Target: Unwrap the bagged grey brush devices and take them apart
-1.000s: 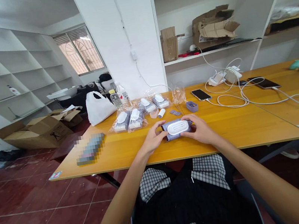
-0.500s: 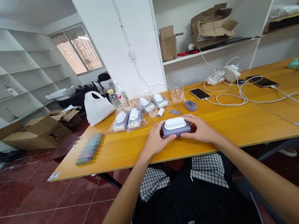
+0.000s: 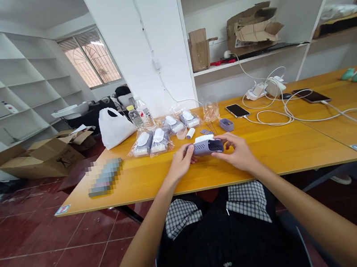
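Brush (image 3: 201, 149) held over worktop (image 3: 279, 149) nr front edge; L hand (image 3: 180, 162) fingers pinch one end, R hand (image 3: 239, 151) fingers the open end. Best w/ light, even grip, off bristles (image 3: 204, 138).

brush housing (image 3: 200, 149) perforated matt plastic, bristles (image 3: 204, 138) plastic-looking, tabletop (image 3: 278, 147) smooth wood-grain with a soft gloss, clear wrappers (image 3: 145, 148) shiny and crinkled, carrier bag (image 3: 115, 133) thin creased plastic, phone screen (image 3: 237, 110) smooth and glossy, carton (image 3: 45, 160) matt cardboard, floor tiles (image 3: 45, 235) glossy
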`<state>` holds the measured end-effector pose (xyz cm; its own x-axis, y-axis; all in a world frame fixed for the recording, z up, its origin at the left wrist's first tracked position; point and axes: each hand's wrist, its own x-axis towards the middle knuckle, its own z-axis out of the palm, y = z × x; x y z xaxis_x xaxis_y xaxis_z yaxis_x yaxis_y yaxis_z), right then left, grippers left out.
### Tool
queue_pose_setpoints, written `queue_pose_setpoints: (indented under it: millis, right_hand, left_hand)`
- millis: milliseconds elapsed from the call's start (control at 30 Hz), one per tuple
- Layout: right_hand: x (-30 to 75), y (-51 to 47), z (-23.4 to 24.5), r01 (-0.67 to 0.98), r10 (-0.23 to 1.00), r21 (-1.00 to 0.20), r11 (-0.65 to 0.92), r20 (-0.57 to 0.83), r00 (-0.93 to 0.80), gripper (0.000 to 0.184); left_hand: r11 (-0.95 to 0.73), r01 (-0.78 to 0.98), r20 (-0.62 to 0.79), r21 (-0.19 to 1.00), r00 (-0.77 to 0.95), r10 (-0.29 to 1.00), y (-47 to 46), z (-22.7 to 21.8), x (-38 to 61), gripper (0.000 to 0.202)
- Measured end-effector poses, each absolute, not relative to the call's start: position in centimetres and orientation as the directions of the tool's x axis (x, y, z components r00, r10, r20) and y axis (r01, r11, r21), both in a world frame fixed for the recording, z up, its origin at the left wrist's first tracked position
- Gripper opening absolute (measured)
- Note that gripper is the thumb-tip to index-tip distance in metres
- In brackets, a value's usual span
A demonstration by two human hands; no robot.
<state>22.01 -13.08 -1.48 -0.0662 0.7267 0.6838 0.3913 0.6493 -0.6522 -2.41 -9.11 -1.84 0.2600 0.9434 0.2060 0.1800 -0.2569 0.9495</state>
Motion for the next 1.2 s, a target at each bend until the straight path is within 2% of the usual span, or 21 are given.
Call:
queue_pose_setpoints:
  millis: [167, 367, 500, 600, 733, 833, 900, 967, 1067, 1133, 1200]
  right_hand:
    - [22.5, -12.8, -1.7, 0.356, 0.781, -0.707, 0.611, 0.613, -0.121, 0.042]
    - [25.1, -12.9, -1.3, 0.435, 0.855, -0.736, 0.519, 0.449, -0.261, 0.049]
    - [27.0, -13.3, -0.5, 0.411, 0.86, -0.774, 0.482, 0.33, -0.389, 0.034]
    - [27.2, -13.4, 0.0, 0.424, 0.856, -0.756, 0.499, 0.355, -0.375, 0.022]
    - [26.1, -13.5, 0.1, 0.437, 0.859, -0.74, 0.51, 0.415, -0.299, 0.02]
    - [24.9, -13.8, -0.3, 0.429, 0.837, -0.72, 0.545, 0.434, -0.334, 0.037]
    - [24.3, -13.9, -0.5, 0.431, 0.807, -0.685, 0.588, 0.454, -0.378, 0.045]
    - [23.8, -13.8, -0.6, 0.427, 0.786, -0.663, 0.615, 0.468, -0.404, 0.043]
    - [22.9, -13.4, -0.5, 0.408, 0.757, -0.639, 0.652, 0.509, -0.41, 0.029]
    - [22.1, -13.2, -0.2, 0.412, 0.732, -0.604, 0.682, 0.551, -0.401, 0.024]
    - [21.4, -13.2, 0.1, 0.441, 0.712, -0.559, 0.702, 0.57, -0.411, 0.027]
  left_hand:
    - [-0.253, 0.15, 0.207, 0.956, 0.268, 0.941, -9.1, -1.8, -2.6, 0.049]
    - [-0.314, 0.23, 0.226, 0.921, 0.341, 0.913, -9.3, -2.0, -2.8, 0.06]
    - [-0.367, 0.294, 0.232, 0.882, 0.408, 0.883, -10.0, -1.4, -2.8, 0.074]
    - [-0.399, 0.328, 0.214, 0.856, 0.478, 0.852, -10.6, -0.7, -2.6, 0.08]
    - [-0.49, 0.437, 0.202, 0.754, 0.555, 0.807, -11.4, -0.4, -2.0, 0.075]
    - [-0.578, 0.532, 0.305, 0.619, 0.515, 0.801, -11.7, -0.4, -1.7, 0.074]
    - [-0.622, 0.537, 0.36, 0.571, 0.517, 0.777, -11.8, -0.4, -1.9, 0.081]
    - [-0.643, 0.519, 0.347, 0.564, 0.558, 0.754, -11.8, -0.3, -2.1, 0.092]
    - [-0.64, 0.501, 0.26, 0.583, 0.631, 0.731, -11.7, 0.0, -2.5, 0.103]
    - [-0.643, 0.48, 0.25, 0.597, 0.65, 0.717, -11.6, 0.0, -2.5, 0.1]
    - [-0.655, 0.453, 0.279, 0.604, 0.65, 0.707, -11.5, -0.2, -2.3, 0.088]
